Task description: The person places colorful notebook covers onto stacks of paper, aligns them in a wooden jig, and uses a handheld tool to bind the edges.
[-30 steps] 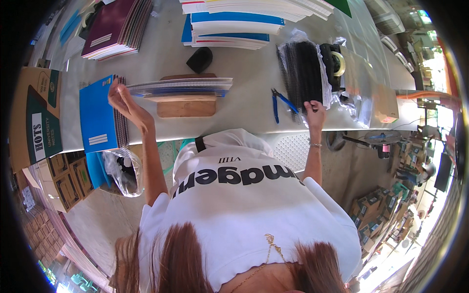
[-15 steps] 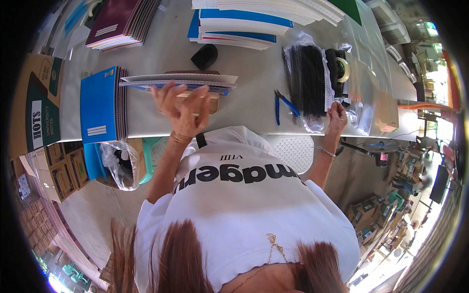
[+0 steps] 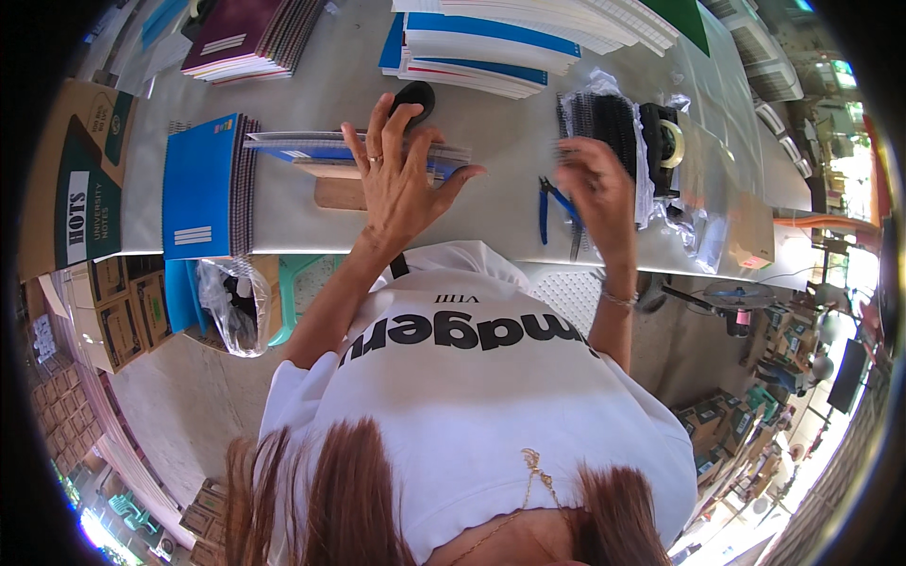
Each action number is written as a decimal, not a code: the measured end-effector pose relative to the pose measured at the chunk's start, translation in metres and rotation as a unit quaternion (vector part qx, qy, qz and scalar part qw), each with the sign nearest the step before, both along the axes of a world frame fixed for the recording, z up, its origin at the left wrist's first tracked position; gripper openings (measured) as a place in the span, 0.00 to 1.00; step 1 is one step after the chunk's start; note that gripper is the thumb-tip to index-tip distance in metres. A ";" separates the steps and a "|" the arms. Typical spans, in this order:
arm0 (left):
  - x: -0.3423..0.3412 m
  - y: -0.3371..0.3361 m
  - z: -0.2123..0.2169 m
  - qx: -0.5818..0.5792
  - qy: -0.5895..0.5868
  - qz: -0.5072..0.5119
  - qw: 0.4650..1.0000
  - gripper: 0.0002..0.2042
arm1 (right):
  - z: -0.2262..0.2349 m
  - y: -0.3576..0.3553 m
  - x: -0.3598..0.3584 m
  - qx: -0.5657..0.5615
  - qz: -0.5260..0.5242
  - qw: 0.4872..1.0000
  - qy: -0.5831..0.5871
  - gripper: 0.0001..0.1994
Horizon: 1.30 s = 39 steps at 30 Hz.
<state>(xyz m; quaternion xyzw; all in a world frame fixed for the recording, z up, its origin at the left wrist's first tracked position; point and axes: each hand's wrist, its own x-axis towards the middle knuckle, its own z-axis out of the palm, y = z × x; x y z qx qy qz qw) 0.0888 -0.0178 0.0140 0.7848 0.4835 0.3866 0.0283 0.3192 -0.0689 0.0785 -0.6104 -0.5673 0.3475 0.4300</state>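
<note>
The left hand (image 3: 401,184) reaches over a sheaf of loose pages (image 3: 293,148), its fingers spread wide; whether they press on the pages cannot be told. The sheaf, with blue showing among the white and clear sheets, lies across a wooden block (image 3: 338,194) on the tabletop (image 3: 505,203), in front of the person. Beyond the left hand, partly hidden by its fingertips, is a rounded black object (image 3: 415,97). The right hand (image 3: 604,193) is blurred, its fingers bent, just beside a bundle of black wire coils (image 3: 618,127); whether it holds a coil cannot be told. Blue-handled pliers (image 3: 544,217) lie to its left, partly covered by it, and a tape dispenser (image 3: 668,146) stands right of the coils. To the left of the sheaf lies a stack of blue spiral notebooks (image 3: 200,189); maroon notebooks (image 3: 234,28) are piled farther back.
</note>
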 end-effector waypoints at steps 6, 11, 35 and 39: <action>0.008 0.007 0.007 0.009 0.019 0.003 1.000 0.16 | -0.009 0.021 -0.029 0.064 0.096 0.988 -0.104 0.08; 0.009 0.010 0.014 0.001 0.016 -0.004 1.000 0.13 | -0.015 0.030 -0.035 0.120 0.101 0.975 -0.160 0.09; -0.017 -0.017 -0.029 0.105 0.069 -0.042 0.991 0.19 | -0.011 0.022 -0.039 0.142 0.223 0.932 -0.247 0.07; -0.020 -0.021 -0.033 0.109 0.080 -0.047 0.990 0.20 | -0.009 0.019 -0.042 0.130 0.240 0.929 -0.248 0.07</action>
